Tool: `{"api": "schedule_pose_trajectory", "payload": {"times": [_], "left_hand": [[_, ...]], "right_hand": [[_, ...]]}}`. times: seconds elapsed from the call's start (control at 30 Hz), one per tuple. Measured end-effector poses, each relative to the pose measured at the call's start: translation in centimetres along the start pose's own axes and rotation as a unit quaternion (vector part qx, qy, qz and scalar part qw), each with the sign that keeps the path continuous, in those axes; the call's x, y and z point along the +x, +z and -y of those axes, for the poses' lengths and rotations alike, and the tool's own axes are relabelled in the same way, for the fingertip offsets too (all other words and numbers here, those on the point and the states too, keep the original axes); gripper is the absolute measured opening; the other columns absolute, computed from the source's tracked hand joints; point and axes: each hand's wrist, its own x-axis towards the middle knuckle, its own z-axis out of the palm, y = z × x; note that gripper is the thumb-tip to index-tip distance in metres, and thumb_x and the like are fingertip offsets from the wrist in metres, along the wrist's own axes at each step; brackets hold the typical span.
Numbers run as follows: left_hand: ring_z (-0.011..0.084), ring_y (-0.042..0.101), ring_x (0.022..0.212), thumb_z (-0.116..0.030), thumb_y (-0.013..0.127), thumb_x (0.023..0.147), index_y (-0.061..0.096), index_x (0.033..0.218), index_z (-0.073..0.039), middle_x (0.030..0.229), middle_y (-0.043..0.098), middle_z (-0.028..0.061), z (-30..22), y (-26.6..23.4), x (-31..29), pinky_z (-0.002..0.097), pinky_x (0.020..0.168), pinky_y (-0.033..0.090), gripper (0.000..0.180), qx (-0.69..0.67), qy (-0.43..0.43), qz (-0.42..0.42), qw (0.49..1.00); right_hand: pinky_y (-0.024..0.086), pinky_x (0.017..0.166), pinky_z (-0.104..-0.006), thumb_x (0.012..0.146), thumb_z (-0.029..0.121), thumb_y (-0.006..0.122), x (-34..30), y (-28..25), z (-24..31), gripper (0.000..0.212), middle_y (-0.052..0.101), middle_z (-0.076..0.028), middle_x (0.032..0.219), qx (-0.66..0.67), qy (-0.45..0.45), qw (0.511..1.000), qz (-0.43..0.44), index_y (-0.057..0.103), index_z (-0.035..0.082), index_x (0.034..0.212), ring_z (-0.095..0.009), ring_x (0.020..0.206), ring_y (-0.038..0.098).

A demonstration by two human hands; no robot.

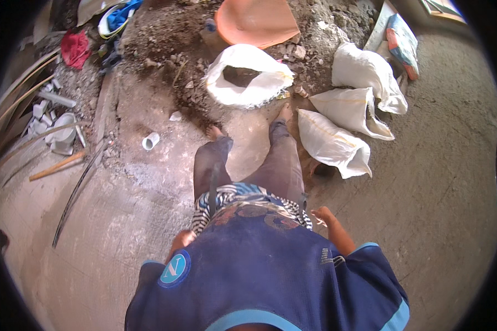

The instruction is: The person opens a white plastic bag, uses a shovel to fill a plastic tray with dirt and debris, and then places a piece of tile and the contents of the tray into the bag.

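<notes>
My left hand (184, 239) hangs beside my left hip. The shirt and its small size hide its fingers. On the other side, my right hand (322, 214) hangs by my right hip, its fingers loosely bent and a little apart, with nothing visible in it. Neither hand touches any of the sacks. Beyond my bare feet, a white woven sack (243, 99) stands with its mouth spread wide, showing a dark inside. To the right lie three more white sacks: a far one (364, 71), a middle one (345, 110) and a near one (331, 140), their mouths turned toward the lower right.
A heap of soil and rubble (165, 33) spreads behind the open sack, with an orange curved plastic piece (257, 25) on it. White pipe scraps (63, 132), a wooden handle (58, 165) and a black hose (74, 196) lie left. A short white pipe (150, 141) lies nearer.
</notes>
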Motion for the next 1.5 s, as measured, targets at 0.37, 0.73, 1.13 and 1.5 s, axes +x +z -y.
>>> {"api": "schedule_pose_trajectory", "payload": {"times": [0.37,0.73,1.13,1.5], "left_hand": [[0.0142,0.064,0.083,-0.041,0.060,0.094,0.059,0.122,-0.008,0.102,0.065,0.0026,-17.8,-26.2,-15.1,0.0288,0.073,0.050,0.043,-0.506,0.330,-0.340,0.721],[0.0226,0.066,0.077,-0.037,0.065,0.091,0.063,0.120,-0.007,0.098,0.067,0.0082,-11.6,-2.7,-5.4,0.0352,0.063,0.053,0.041,-0.466,0.055,-0.214,0.857],[0.0266,0.068,0.082,-0.033,0.066,0.090,0.060,0.125,-0.010,0.104,0.069,0.0116,-20.1,7.9,-5.0,0.0421,0.068,0.054,0.043,-0.565,0.209,-0.161,0.782],[0.0348,0.065,0.097,-0.066,0.054,0.088,0.041,0.141,-0.007,0.127,0.057,0.0160,-17.8,5.9,-5.1,0.0495,0.082,0.050,0.081,-0.591,0.078,-0.251,0.763]], "right_hand": [[0.047,0.060,-0.0318,0.096,0.032,0.056,-7.4,-2.0,18.5,0.034,0.064,-0.008,0.084,0.202,-0.282,0.935,-0.082,0.061,0.000,0.105,-0.018,0.070,0.061],[0.048,0.055,-0.0337,0.092,0.033,0.061,-4.1,-11.7,19.8,0.033,0.066,-0.010,0.082,0.093,-0.286,0.948,-0.101,0.064,0.001,0.099,-0.020,0.068,0.063],[0.038,0.047,-0.0270,0.093,0.037,0.060,-6.4,-21.9,28.3,0.030,0.061,-0.005,0.076,0.003,-0.384,0.919,-0.088,0.062,0.007,0.093,-0.016,0.060,0.057],[0.048,0.060,-0.0325,0.094,0.035,0.061,-5.9,-20.3,24.2,0.031,0.064,-0.006,0.084,0.063,-0.392,0.912,-0.103,0.061,0.007,0.106,-0.018,0.069,0.061]]}}
